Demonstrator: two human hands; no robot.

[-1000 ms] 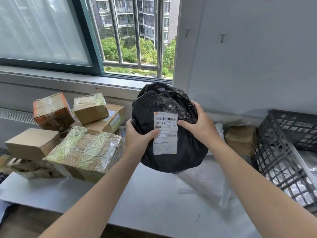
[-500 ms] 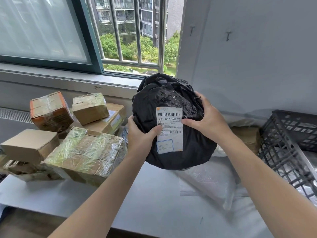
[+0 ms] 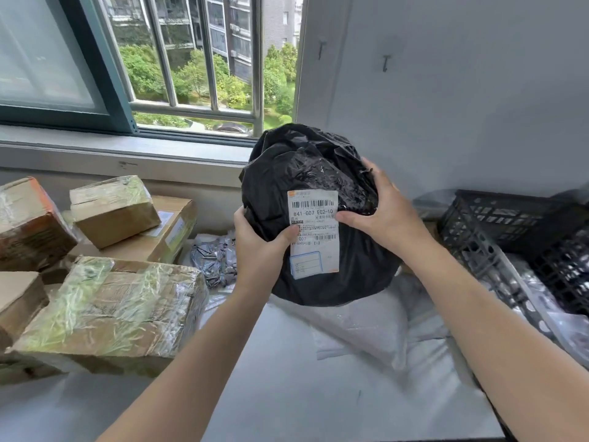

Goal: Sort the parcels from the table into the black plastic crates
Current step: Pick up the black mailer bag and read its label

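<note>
While clasping black parcel, left of crate, between left hand and right hand, read label first, then carry level.

Left side of the table is basically walled off by a heap of taped cardboard boxes, piled up toward the window ledge at the far side. On the right stands the black crate. Between them a bare lane runs in from the near edge, but a flat white poly bag lies across it further in, and a crumpled grey bag sits just beside the boxes. The black parcel, held up off the table, fills the air over the far middle.
</note>
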